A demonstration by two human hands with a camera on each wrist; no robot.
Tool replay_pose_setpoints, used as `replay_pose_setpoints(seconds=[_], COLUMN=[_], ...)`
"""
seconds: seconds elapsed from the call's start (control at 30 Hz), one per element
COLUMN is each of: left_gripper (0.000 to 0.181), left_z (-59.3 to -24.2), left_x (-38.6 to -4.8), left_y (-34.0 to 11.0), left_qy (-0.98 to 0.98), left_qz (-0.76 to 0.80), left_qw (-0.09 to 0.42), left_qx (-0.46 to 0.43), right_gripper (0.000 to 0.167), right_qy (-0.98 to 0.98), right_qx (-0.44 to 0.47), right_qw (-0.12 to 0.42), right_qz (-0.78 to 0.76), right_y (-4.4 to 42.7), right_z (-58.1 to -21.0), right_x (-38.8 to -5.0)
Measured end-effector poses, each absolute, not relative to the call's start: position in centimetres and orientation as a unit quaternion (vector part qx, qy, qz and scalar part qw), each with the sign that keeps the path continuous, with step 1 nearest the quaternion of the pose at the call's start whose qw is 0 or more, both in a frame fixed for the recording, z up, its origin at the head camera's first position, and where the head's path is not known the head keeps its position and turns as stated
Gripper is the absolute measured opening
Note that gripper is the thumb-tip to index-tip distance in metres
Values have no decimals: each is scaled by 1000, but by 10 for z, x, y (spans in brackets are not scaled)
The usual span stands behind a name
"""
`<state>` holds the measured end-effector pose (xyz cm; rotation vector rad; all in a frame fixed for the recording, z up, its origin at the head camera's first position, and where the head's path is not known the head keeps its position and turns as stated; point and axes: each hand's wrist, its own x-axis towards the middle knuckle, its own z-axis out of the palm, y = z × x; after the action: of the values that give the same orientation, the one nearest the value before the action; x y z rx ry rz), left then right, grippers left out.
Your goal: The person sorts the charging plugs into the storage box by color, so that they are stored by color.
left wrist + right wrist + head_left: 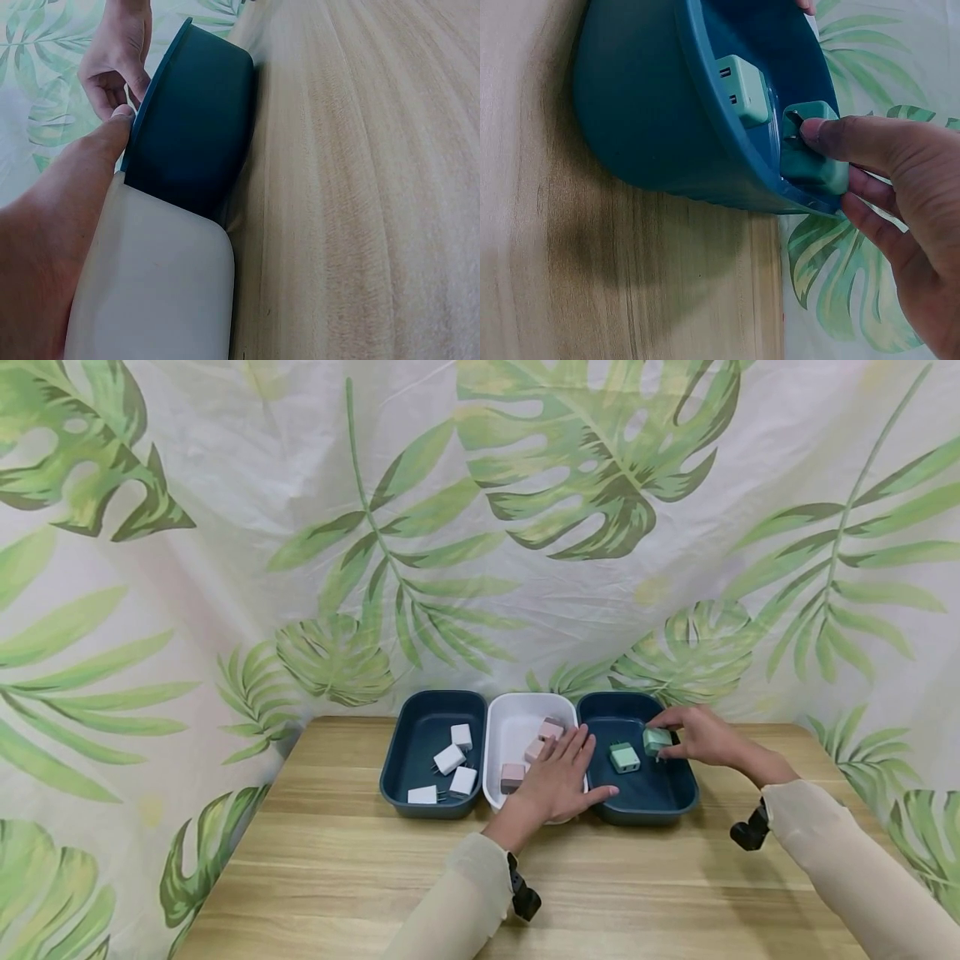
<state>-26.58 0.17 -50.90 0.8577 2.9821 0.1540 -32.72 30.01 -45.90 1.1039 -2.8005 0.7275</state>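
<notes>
My right hand (703, 737) pinches a green charger plug (819, 174) between thumb and fingers, inside the right dark blue bin (637, 797); its prongs show beside the thumb in the right wrist view. Another green charger plug (624, 757) lies in that bin, two USB ports visible on it in the right wrist view. With fingers spread, my left hand (551, 782) lies over the white bin (517, 712), its thumb reaching across the blue bin's rim. Pink charger plugs (513, 776) sit in the white bin, partly covered by this hand.
To the left stands another dark blue bin (422, 720) with several white charger plugs (450, 759). All three bins stand side by side at the back of the wooden table (360, 877). A leaf-patterned cloth (435, 568) hangs behind them.
</notes>
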Motion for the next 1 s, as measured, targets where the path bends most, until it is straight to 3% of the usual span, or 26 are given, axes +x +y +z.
replay_pose_setpoints(seconds=[0.63,1.0], left_gripper=[97,96], left_z=[-509,-509], left_x=[-265,-265], left_y=[1,0], left_qy=[958,957], left_qz=[50,62], left_qw=[10,8], left_qx=[282,285], right_gripper=[41,48], right_qy=[-907,-895], right_qx=[349,381], right_qw=[45,101], right_qz=[232,211], right_y=[318,345], right_z=[-444,-437], right_x=[-307,-287])
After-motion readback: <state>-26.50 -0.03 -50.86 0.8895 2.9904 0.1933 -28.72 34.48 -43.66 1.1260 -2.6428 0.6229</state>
